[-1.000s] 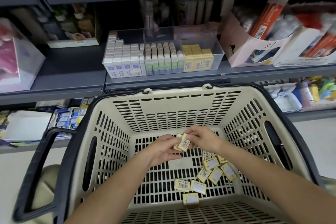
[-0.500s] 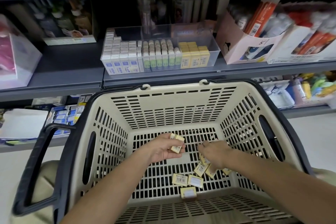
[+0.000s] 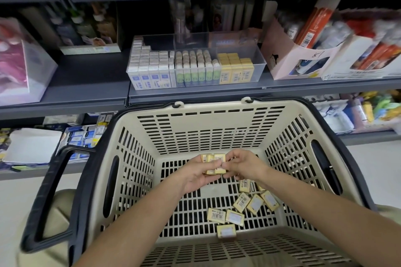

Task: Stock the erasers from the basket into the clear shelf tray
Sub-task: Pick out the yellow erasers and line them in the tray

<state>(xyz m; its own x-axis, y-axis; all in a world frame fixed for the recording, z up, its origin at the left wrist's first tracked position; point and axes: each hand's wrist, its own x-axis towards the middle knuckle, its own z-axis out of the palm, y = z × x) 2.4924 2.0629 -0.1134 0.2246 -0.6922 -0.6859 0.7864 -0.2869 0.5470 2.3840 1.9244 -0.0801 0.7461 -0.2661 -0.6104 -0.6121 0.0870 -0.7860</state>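
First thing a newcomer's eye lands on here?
Probably the big beige basket filling the lower frame, with both hands meeting over its middle: the left hand holds a small stack of yellow erasers and the right hand pinches at it. More loose erasers lie on the basket floor to the right, and the clear shelf tray sits on the shelf straight above.

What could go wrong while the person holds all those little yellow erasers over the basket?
1. The left hand grips a small stack of erasers that the right hand only steadies with its fingertips, so one might slip back into the basket.
2. The clear tray has little room behind its yellow rows, so a handful may not fit neatly.
3. The loose erasers lie scattered and could be missed.
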